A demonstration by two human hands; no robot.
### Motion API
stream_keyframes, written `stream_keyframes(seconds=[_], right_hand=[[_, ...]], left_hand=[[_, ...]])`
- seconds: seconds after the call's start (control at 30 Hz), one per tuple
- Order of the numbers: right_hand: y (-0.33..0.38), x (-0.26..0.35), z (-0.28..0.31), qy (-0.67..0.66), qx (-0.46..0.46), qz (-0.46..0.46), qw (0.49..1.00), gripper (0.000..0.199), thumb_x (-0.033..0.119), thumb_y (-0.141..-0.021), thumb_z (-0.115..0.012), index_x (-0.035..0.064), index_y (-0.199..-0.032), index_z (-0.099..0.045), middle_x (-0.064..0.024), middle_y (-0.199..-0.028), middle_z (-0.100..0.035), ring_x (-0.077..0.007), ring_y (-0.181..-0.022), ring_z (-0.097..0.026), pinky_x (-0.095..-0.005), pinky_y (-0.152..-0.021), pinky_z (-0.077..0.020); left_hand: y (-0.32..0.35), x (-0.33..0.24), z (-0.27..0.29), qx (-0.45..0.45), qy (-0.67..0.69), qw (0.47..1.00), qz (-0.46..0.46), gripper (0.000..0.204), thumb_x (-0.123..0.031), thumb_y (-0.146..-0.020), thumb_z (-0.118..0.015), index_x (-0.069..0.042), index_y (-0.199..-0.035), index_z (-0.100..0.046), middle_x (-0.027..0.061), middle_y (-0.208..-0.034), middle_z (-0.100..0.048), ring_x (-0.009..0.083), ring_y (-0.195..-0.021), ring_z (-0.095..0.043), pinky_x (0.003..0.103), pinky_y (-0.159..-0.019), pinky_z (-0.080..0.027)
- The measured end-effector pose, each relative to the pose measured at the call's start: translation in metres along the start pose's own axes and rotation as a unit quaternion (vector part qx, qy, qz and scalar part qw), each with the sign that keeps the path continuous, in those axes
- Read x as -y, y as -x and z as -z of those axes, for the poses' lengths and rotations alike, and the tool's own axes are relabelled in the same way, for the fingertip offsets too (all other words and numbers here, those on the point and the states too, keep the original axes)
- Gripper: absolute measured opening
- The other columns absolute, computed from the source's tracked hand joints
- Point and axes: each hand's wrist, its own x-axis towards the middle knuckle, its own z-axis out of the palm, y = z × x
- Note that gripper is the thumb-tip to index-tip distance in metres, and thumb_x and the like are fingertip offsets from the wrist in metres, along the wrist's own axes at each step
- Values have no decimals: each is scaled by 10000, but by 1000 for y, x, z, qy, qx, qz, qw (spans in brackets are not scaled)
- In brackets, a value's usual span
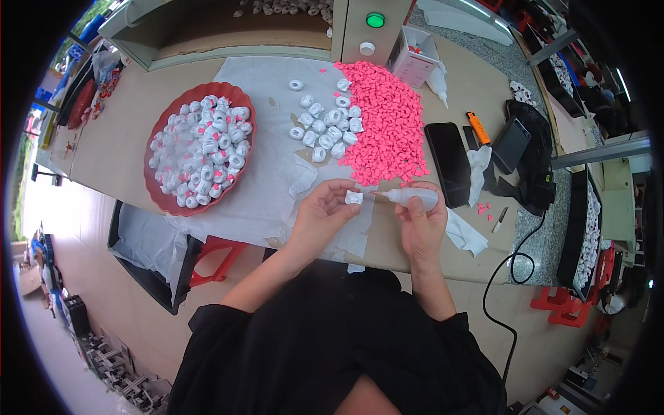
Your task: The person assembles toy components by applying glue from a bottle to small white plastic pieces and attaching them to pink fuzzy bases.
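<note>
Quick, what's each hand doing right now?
Left hand: closed on a small white part.
Right hand: closed on a squeeze bottle, nozzle toward the part.

Bright even light, soft shadows; daylight glare far left; fisheye bending, black rim.

From my remote seat, all I saw of the person was a loose black garment filling the lower middle of the head view. It was plain, unpatterned cloth with soft folds, no print, buttons or seams that I could make out. Its sleeves were short and wide, ending above the elbows in loose, rumpled hems, so both forearms were bare. The left hand point(320, 211) and the right hand point(420, 225) wore no gloves, and I noticed no ring, watch or bracelet on either wrist or finger.
</note>
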Motion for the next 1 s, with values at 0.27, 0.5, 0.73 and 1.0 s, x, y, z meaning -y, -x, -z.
stream_keyframes(seconds=[0.27, 0.5, 0.73, 1.0], right_hand=[[8, -6, 7, 224, 74, 154, 960, 219, 122, -793, -564, -2, -919, -434, -85, -867, -447, -113, -669, -466, -201, -602, -390], [11, -9, 10, 306, 94, 239, 917, 226, 54, -749, -585, -2, -921, -450, -114, -832, -458, -154, -691, -474, -231, -609, -389], [13, -7, 8, 334, 108, 230, 908, 205, 92, -782, -561, -3, -914, -437, -102, -832, -450, -132, -705, -447, -219, -636, -370], [12, -7, 8, 345, 109, 238, 901, 205, 92, -778, -567, -3, -910, -442, -101, -825, -455, -130, -701, -442, -214, -632, -362]], left_hand=[[3, 7, 0, -16, -38, 998, -57, 273, 101, -767, -511, 26, -1023, -454, 72, -968, -512, 132, -938, -525, 221, -812, -431], [4, 11, 0, -39, -75, 994, -67, 250, 94, -763, -521, 23, -995, -463, 70, -980, -507, 139, -932, -531, 225, -795, -441], [4, 13, 0, -54, -90, 992, -68, 258, 109, -768, -507, 28, -1008, -457, 58, -970, -504, 113, -905, -523, 217, -794, -434], [4, 15, 0, -53, -77, 993, -74, 260, 118, -762, -511, 27, -1001, -462, 52, -980, -496, 104, -903, -516, 213, -790, -435]])
